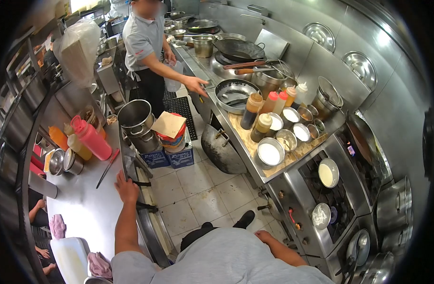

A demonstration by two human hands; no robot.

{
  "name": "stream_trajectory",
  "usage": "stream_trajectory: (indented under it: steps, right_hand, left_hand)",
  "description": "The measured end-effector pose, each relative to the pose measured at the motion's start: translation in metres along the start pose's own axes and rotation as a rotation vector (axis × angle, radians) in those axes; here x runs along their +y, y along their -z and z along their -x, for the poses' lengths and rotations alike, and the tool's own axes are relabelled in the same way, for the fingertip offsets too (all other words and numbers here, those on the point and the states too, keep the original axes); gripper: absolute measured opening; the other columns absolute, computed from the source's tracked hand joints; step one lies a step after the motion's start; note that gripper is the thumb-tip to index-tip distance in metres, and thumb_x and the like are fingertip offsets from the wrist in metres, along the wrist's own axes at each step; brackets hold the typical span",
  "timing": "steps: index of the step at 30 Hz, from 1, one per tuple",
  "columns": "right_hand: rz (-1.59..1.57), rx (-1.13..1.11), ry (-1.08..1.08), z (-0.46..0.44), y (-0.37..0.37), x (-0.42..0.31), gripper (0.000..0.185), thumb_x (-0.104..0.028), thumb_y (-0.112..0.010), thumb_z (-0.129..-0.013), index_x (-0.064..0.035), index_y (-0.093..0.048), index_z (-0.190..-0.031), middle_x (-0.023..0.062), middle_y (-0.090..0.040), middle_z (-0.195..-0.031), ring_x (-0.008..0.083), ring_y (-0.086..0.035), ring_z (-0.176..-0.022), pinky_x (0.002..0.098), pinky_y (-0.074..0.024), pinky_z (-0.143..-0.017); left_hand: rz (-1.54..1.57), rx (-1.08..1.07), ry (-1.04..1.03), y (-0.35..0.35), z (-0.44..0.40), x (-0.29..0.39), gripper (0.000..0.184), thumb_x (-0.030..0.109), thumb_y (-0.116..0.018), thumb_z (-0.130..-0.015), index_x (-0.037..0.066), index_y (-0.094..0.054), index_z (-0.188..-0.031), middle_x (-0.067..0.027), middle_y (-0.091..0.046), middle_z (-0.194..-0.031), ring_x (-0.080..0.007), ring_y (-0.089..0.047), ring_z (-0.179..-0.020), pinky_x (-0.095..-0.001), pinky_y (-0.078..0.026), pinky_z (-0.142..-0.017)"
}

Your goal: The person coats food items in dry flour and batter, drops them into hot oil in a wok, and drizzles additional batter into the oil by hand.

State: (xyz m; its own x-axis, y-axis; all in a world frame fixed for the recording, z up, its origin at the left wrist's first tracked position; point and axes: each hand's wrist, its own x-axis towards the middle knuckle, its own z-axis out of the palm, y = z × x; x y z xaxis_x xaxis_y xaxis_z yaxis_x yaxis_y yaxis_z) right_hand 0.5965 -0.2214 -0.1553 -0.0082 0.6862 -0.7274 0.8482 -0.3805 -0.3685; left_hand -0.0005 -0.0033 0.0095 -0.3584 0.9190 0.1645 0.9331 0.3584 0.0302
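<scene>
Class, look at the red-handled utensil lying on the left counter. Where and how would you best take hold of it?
Probably by the red handle, clear of the slim dark part. It lies flat on the counter with its handle end farther away, so the left hand should reach forward from the counter's edge and close over it from above.

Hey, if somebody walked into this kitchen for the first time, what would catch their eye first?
Probably the bright pink bottle on the counter at the left. Next, perhaps, the squeeze bottles crowded among steel bowls across the aisle. Beyond, a co-worker stretches an arm towards a round pan.
</scene>
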Motion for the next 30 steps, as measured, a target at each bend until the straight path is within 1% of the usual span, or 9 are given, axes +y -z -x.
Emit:
stream_trajectory:
  steps: [6,9,12,20,30]
  right_hand:
    - [0.018,-0.004,0.009,-0.0038,-0.0024,0.0034,0.041,-0.043,-0.055,-0.079,-0.0091,-0.068,-0.098,0.0145,-0.067,-0.097,0.031,-0.063,-0.091,0.0382,-0.0476,-0.083]
    - [0.054,0.011,0.023,-0.0046,-0.0043,0.0041,0.036,-0.038,-0.049,-0.086,-0.0112,-0.068,-0.1,0.0137,-0.066,-0.099,0.0308,-0.062,-0.093,0.0381,-0.0485,-0.079]
    - [0.061,0.01,0.045,-0.0054,-0.0045,0.0042,0.037,-0.039,-0.049,-0.086,-0.0113,-0.068,-0.1,0.0139,-0.066,-0.099,0.0306,-0.062,-0.094,0.0378,-0.0484,-0.08]
    - [0.047,0.029,0.017,-0.0036,-0.0037,0.0027,0.037,-0.04,-0.05,-0.085,-0.0112,-0.068,-0.099,0.0138,-0.066,-0.099,0.0304,-0.062,-0.092,0.0373,-0.0487,-0.08]
    - [0.002,0.013,-0.018,-0.0017,-0.0012,-0.0026,0.035,-0.039,-0.054,-0.085,-0.0113,-0.069,-0.1,0.0131,-0.067,-0.097,0.028,-0.064,-0.088,0.0364,-0.049,-0.078]
  left_hand:
    - [0.001,-0.01,0.003,0.0013,0.0007,0.0003,0.022,0.019,-0.06,-0.078,0.003,-0.065,-0.093,-0.0092,-0.022,-0.147,-0.0275,-0.017,-0.137,-0.0544,-0.023,-0.107]
    - [-0.006,0.006,-0.006,-0.0028,0.001,-0.0014,0.022,0.019,-0.061,-0.078,0.003,-0.065,-0.092,-0.0096,-0.022,-0.147,-0.0278,-0.017,-0.137,-0.0548,-0.023,-0.107]
    - [-0.002,0.023,-0.013,-0.0058,0.0003,-0.0027,0.021,0.019,-0.061,-0.078,0.003,-0.065,-0.091,-0.0099,-0.022,-0.147,-0.0282,-0.017,-0.137,-0.055,-0.023,-0.106]
    - [0.016,0.037,-0.008,-0.0026,0.0008,-0.0016,0.021,0.017,-0.061,-0.076,0.003,-0.065,-0.09,-0.0106,-0.025,-0.145,-0.0296,-0.021,-0.135,-0.0554,-0.023,-0.106]
    - [0.054,0.047,0.002,-0.0053,0.0002,-0.0031,0.019,0.015,-0.06,-0.076,0.002,-0.066,-0.087,-0.0116,-0.025,-0.145,-0.0297,-0.021,-0.135,-0.0554,-0.022,-0.106]
